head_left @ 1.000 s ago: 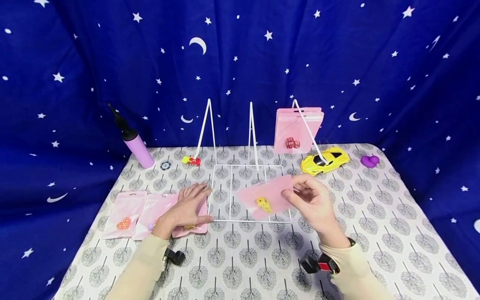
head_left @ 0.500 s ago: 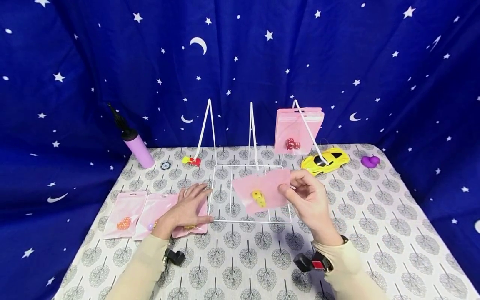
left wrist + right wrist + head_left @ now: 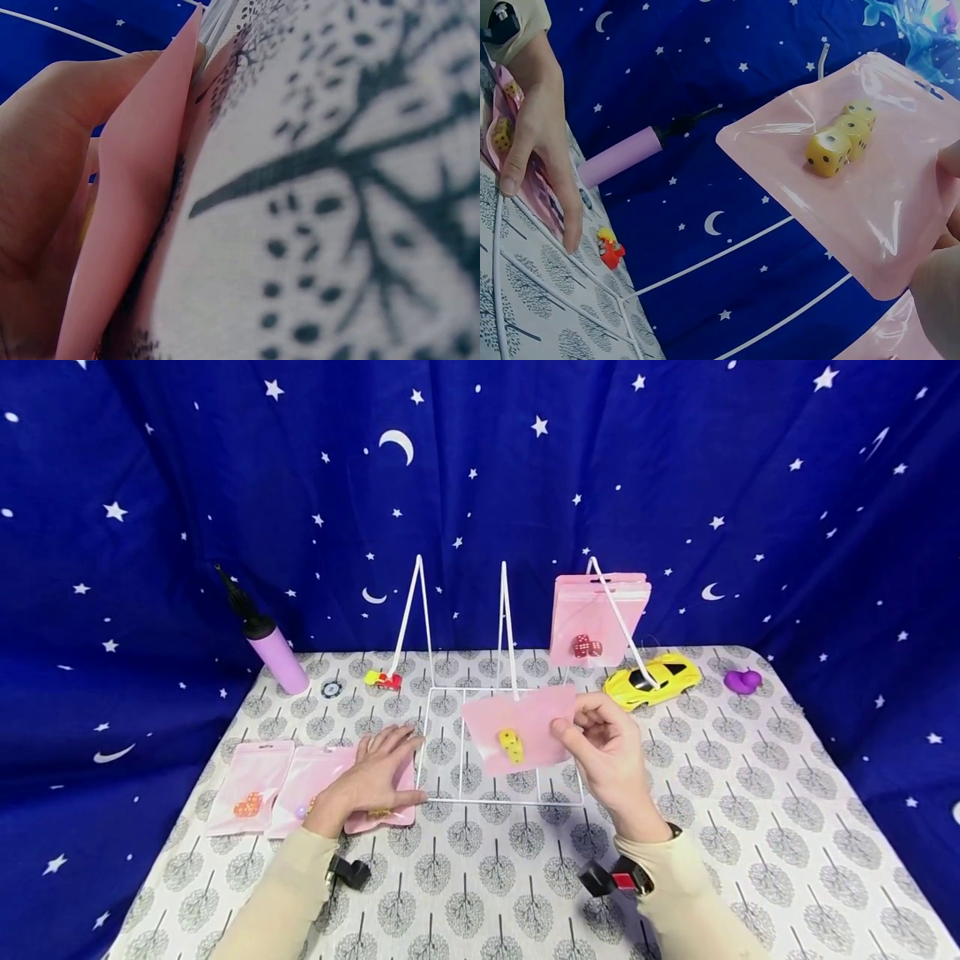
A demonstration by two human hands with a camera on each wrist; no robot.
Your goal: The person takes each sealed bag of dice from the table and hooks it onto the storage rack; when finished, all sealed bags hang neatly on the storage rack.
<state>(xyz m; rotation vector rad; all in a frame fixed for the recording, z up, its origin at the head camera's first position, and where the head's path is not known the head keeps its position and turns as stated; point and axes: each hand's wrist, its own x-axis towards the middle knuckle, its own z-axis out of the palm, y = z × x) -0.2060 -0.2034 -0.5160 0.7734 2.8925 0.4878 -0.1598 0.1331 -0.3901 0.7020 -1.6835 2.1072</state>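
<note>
My right hand pinches one side of a pink zip bag between thumb and fingers. It is held up over the base of a white wire rack, before the middle prong. Yellow dice show through its front in the right wrist view. My left hand rests with fingers spread on another pink zip bag at the rack's left side, covering much of it. In the left wrist view that bag's pink edge stands up beside the hand.
More pink bags lie at left. Pink bags with red dice hang on the rack's right prong. Behind are a purple hand pump, a poker chip, a small red-yellow toy, a yellow toy car and a purple duck.
My right hand has moved a little left and up with the pink bag, which has turned more face-on to the head view. The left hand has stayed in place.
</note>
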